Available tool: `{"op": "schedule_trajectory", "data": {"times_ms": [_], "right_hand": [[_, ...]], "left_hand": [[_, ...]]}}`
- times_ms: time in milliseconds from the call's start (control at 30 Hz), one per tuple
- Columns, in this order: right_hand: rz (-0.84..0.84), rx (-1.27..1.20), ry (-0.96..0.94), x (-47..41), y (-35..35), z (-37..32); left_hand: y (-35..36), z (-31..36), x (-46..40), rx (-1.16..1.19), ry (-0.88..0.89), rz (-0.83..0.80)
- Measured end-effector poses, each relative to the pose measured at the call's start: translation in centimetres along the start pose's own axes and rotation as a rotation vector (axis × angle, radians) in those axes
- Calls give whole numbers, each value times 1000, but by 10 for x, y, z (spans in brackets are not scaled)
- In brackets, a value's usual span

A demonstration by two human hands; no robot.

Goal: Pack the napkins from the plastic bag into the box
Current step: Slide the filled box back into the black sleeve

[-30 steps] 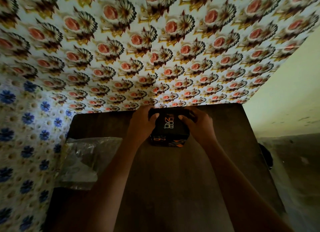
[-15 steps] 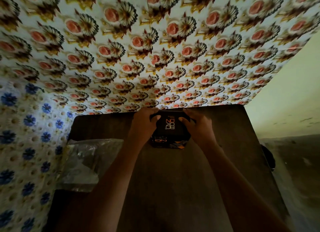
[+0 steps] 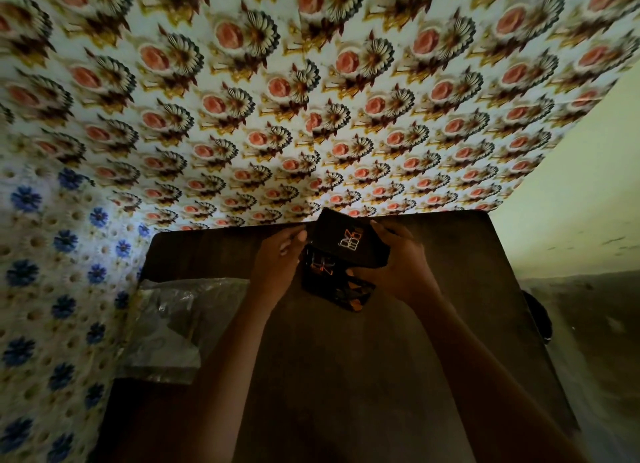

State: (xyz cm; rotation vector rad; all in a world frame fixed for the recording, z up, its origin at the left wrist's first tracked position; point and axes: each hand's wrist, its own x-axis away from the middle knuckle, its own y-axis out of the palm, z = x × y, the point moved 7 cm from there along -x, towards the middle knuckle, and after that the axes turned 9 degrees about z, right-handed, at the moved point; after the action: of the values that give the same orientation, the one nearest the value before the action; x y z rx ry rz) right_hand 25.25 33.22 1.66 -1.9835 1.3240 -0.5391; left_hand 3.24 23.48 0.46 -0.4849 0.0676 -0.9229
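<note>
A black box (image 3: 334, 284) with orange markings sits at the far middle of the dark table (image 3: 346, 376). Its black lid (image 3: 348, 243), with a pale logo, is raised and tilted above the base. My right hand (image 3: 398, 268) grips the lid's right side, with the thumb under its near edge. My left hand (image 3: 278, 262) holds the left side of the box, fingertips at the lid's left edge. A crumpled clear plastic bag (image 3: 173, 320) lies at the table's left edge, left of my left forearm. The light is too dim to make out the napkins inside it.
Patterned wallpaper stands right behind the table's far edge and along its left side. A dark rounded object (image 3: 538, 319) sits just off the table's right edge. The near part of the table holds only my forearms.
The lid, flat on the box before, has come up and tilted away from the base. Both hands stayed at the box's sides, and the view moved closer.
</note>
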Motion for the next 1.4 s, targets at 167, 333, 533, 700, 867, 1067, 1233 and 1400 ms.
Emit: {"op": "schedule_trajectory", "data": {"times_ms": [167,333,533,700,867,1067,1233,1400], "right_hand": [[86,-392,302,26,7,19],[96,-612,550,55,39,43],[83,-926,784,75,72,69],[30,-1037,809,69,83,74],[-98,-1142,634,57,75,60],[-108,-925,487,31,52,56],[15,-833,621,19,41,66],[-30,-810,599,18,52,76]], "left_hand": [[4,-44,32,-5,-174,81],[0,-65,53,34,-294,243],[5,-77,56,130,-377,214],[8,-80,39,154,-323,118],[1,-69,35,418,-393,206],[-4,-69,37,673,-481,244],[-1,-82,45,632,-422,204],[-1,-74,50,499,-309,242]]}}
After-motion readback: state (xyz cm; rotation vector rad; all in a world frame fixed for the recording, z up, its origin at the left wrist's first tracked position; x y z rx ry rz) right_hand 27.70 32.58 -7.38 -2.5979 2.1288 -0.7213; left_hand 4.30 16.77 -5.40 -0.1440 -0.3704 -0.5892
